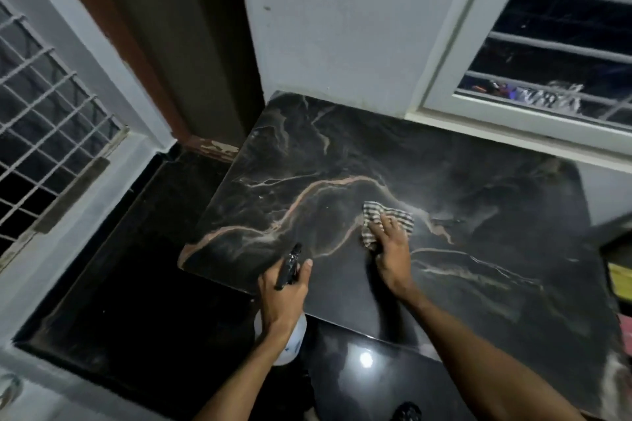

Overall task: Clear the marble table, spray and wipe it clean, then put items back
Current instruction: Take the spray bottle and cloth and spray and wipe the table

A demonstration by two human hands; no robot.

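The black marble table (478, 215) with pale brown veins fills the middle of the head view. My right hand (393, 249) presses flat on a striped cloth (376, 215) near the table's centre. My left hand (284, 294) grips a spray bottle (290, 335) at the table's near left edge. Its black nozzle points toward the table and its white body hangs below my wrist. No other items lie on the visible tabletop.
A white wall and a barred window (547, 61) stand behind the table. A grilled window (44, 133) is on the left above the dark glossy floor (136, 284). A dark shelf with a yellow item (620, 280) sits at the right edge.
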